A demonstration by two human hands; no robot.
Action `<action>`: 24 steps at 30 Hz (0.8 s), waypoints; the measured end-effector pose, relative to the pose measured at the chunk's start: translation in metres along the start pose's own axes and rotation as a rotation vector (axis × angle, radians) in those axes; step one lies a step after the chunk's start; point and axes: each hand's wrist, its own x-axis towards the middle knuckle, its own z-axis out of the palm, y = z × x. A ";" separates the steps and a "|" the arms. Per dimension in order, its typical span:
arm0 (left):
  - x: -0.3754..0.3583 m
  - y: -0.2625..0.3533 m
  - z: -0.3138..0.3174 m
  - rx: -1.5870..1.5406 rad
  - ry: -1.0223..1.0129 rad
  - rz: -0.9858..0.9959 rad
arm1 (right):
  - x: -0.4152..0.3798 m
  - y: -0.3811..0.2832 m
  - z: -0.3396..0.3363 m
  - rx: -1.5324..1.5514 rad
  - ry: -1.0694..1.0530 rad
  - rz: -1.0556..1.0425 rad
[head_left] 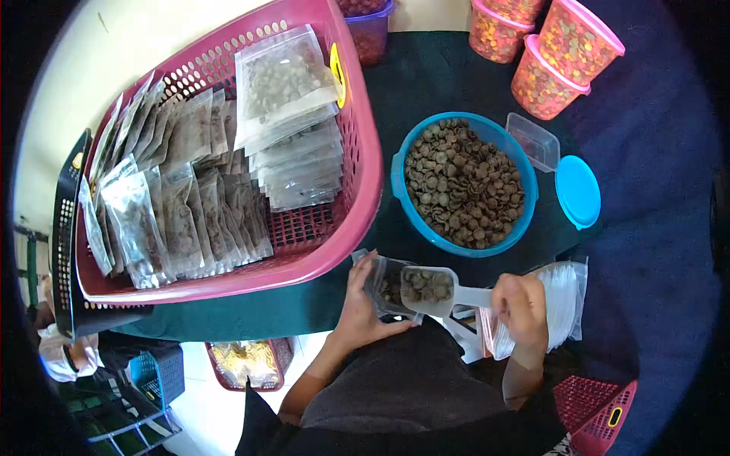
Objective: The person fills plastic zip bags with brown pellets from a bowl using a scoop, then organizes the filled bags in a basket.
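Note:
My left hand (366,310) holds a clear plastic pouch (389,287) open, with fingers and thumb at its edges; some dark round flakes show inside. In my right hand (521,308) is the handle of a white scoop (437,292), its bowl at the pouch's mouth with dark flakes in it. Beyond my hands stands a blue basin (398,178) of the same flakes. A stack of flat empty pouches (559,304) lies beside and partly beneath my right hand. To the left, a large pink basket (369,163) holds many filled pouches (182,220).
Pink-lidded tubs (551,80) and a purple tub (369,34) stand at the back. A clear container (534,142) and blue lid (578,192) lie right of the basin. Below are a red basket (595,410) and another basket (283,356). A person's hand (78,353) shows far left.

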 end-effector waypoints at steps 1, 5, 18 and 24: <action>0.001 0.001 0.001 -0.011 0.010 0.023 | 0.000 -0.015 0.010 -0.101 -0.050 -0.008; 0.001 -0.003 0.004 -0.052 0.031 0.121 | 0.002 -0.030 0.052 -0.628 -0.125 -0.285; 0.000 -0.008 -0.005 -0.055 -0.020 0.084 | -0.049 -0.039 0.006 0.032 0.585 -0.337; -0.002 -0.013 0.002 -0.062 -0.013 0.108 | -0.036 -0.028 -0.018 0.067 0.598 -0.314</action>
